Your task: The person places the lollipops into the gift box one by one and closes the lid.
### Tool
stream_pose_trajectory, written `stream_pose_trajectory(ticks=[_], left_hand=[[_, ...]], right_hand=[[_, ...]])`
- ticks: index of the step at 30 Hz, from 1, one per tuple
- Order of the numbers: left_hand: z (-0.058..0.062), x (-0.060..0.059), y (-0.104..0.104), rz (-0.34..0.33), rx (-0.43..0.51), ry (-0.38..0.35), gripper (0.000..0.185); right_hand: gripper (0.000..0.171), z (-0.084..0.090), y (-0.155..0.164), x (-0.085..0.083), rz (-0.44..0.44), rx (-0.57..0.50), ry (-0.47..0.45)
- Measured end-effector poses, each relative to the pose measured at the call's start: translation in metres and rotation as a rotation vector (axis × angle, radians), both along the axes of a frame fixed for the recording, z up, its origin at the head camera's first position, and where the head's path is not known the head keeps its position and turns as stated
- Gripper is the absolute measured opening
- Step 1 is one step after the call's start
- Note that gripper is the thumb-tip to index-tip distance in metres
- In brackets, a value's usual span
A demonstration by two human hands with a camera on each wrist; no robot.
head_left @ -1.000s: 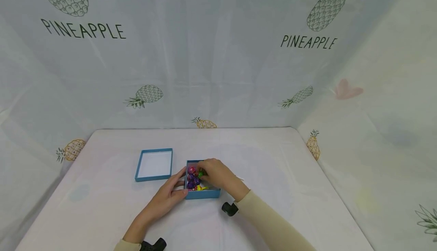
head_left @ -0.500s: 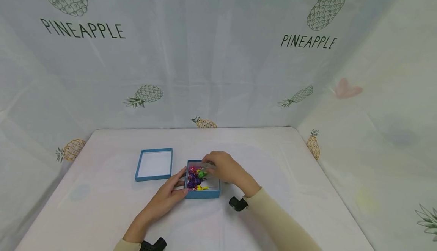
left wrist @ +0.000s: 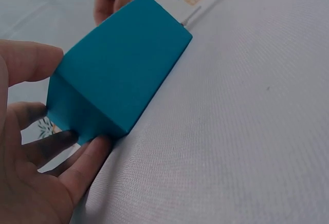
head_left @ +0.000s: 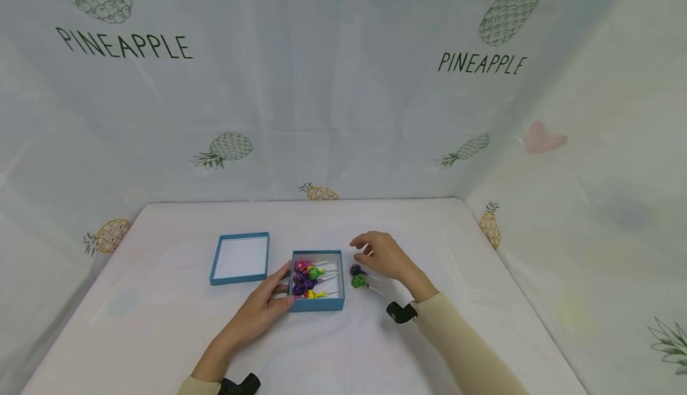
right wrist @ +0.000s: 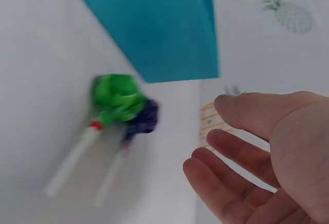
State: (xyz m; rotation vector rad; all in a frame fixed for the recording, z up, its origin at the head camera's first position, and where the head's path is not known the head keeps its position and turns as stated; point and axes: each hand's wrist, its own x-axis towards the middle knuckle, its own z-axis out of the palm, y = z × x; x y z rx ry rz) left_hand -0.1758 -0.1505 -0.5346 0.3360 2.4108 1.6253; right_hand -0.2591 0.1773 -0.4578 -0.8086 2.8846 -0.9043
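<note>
A small blue box (head_left: 318,304) stands on the white table and holds several wrapped lollipops (head_left: 309,276) in pink, purple, green and yellow. My left hand (head_left: 266,306) holds the box at its left wall (left wrist: 97,116), thumb on top and fingers along the base. To the right of the box a green lollipop (head_left: 358,281) (right wrist: 116,98) and a purple lollipop (head_left: 355,270) (right wrist: 145,117) lie on the table. My right hand (head_left: 380,254) hovers just above and behind them, fingers loosely spread and holding nothing (right wrist: 247,152).
The box's blue lid (head_left: 241,258) lies upside down to the left of the box. The table (head_left: 161,323) is covered in white cloth, with pineapple-print fabric walls behind and to the right.
My right hand has lifted out of the box and moved right, uncovering two lollipops on the table beside the box. The left hand and box have stayed put.
</note>
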Motion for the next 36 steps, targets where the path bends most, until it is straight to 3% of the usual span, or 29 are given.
stream_pose_trajectory(ticks=[9, 15, 24, 36], left_hand=[[-0.001, 0.000, 0.000, 0.003, 0.017, -0.001, 0.076], [0.000, 0.000, 0.002, -0.004, 0.016, 0.004, 0.076], [0.002, 0.002, 0.002, 0.008, 0.011, -0.007, 0.075], [0.002, 0.001, 0.002, 0.001, 0.014, -0.005, 0.075]], right_hand=[[0.024, -0.024, 0.007, 0.001, -0.020, -0.008, -0.120], [0.024, -0.033, 0.011, 0.003, -0.034, 0.022, -0.139], [0.017, -0.033, 0.013, 0.003, -0.018, 0.040, -0.180], [0.011, -0.031, 0.013, 0.000, 0.006, 0.060, -0.126]])
